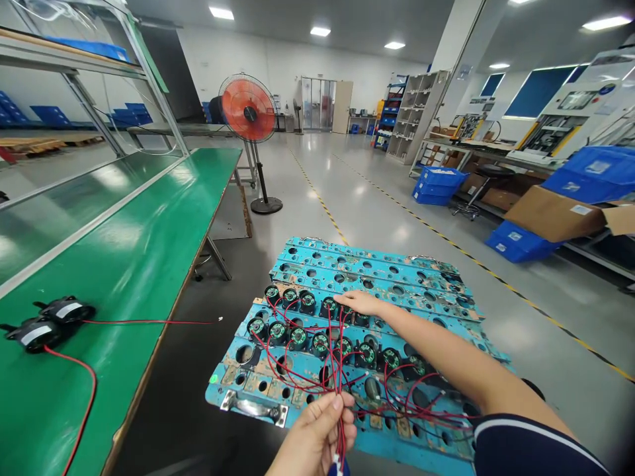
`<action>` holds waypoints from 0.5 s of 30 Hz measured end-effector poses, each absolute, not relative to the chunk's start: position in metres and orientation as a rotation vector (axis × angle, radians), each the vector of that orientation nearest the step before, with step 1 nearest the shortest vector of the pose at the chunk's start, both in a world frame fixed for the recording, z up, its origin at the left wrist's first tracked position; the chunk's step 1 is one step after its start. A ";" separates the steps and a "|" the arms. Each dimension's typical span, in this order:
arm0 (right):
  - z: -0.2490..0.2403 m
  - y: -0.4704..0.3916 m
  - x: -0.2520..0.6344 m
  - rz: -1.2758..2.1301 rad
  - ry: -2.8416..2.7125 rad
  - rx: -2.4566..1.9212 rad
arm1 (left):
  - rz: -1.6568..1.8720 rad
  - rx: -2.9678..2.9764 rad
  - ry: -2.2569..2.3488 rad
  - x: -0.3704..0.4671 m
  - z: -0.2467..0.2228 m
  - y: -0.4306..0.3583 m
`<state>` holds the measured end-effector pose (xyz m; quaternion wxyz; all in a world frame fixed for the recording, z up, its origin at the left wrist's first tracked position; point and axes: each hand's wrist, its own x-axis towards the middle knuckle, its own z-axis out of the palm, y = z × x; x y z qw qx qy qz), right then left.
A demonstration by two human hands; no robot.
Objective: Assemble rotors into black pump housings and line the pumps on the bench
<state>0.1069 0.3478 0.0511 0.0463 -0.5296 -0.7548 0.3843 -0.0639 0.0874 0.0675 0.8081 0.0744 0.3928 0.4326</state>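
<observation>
Fingers of the left hand (315, 436) are pinching a bundle of red wires (338, 423) at the blue tray's (377, 264) near edge, while the right hand (361, 303), fingers together, is touching a small fan (329, 307) mid-tray.

Wire ends (338, 463) — cut off btm.

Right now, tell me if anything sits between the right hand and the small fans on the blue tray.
Nothing visible does. The right hand already rests on the small fans in the blue tray. The left hand pinches their red wires below.
</observation>
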 end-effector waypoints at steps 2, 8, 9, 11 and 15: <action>0.053 0.344 0.110 1.083 -2.210 -1.625 | 0.930 0.098 0.808 -0.055 0.067 0.088; 0.088 0.295 0.128 0.914 -1.896 -1.631 | 1.019 -0.071 0.719 -0.030 0.060 0.087; 0.094 0.277 0.131 0.971 -1.901 -1.600 | 1.035 -0.091 0.705 -0.026 0.059 0.088; 0.104 0.235 0.134 1.211 -1.939 -1.493 | 1.067 -0.119 0.683 -0.018 0.058 0.088; 0.107 0.164 0.126 1.862 -1.690 -1.169 | 1.119 -0.166 0.683 -0.007 0.059 0.087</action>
